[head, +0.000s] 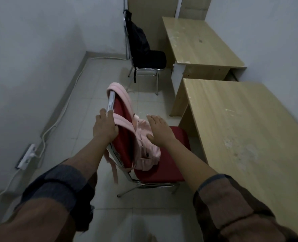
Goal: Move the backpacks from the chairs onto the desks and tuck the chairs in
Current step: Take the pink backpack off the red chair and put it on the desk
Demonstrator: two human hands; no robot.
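Tiled floor [96, 81] bears two chairs [162, 165], two desks [240, 119]; a power strip [27, 157] lies by the wall.

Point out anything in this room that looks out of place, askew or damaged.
The pink backpack hangs by its straps on the red chair, and the black backpack on the black chair; both chairs stand pulled out. The desks show scuffed, worn patches. A power strip lies on the floor.

Soft pink cloth backpack [144, 147] lies against matt red upholstery on a chair [164, 170] with shiny chromed metal legs, beside a scuffed, pale wood-laminate table [249, 128] and glossy floor tiles [92, 81].
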